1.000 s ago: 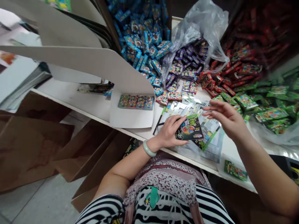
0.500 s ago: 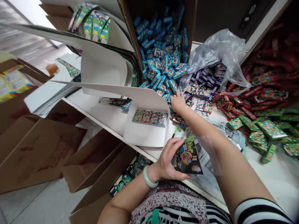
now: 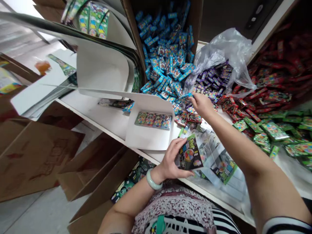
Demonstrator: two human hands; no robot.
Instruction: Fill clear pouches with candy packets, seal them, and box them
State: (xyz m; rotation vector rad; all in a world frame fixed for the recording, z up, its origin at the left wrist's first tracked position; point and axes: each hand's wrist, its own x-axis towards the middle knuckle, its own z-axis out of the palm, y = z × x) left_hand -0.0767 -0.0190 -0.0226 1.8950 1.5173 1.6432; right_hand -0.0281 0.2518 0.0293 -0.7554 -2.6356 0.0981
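My left hand (image 3: pixel 172 160), with a pale bangle at the wrist, grips a black printed packet (image 3: pixel 189 154) in a clear sleeve near the table's front edge. Pinched in the fingertips of my right hand (image 3: pixel 201 103) is a small blue packet (image 3: pixel 186 96), held over the pile. Behind it lie many blue packets (image 3: pixel 168 70), with purple packets (image 3: pixel 214 78) to their right. Left of my hands, a clear pack of several coloured packets (image 3: pixel 153 120) rests on a curled white card (image 3: pixel 148 138).
Red packets (image 3: pixel 270 94) and green packets (image 3: pixel 275 130) are heaped at the right. A clear plastic bag (image 3: pixel 231 45) stands behind the purple ones. Clear sleeves (image 3: pixel 224 165) lie under my right forearm. Open cardboard boxes (image 3: pixel 36 159) stand at the lower left.
My right hand has lifted from the pile and moved slightly right, now with a blue packet in its fingers. My left hand still holds the black packet. The view has shifted a little.
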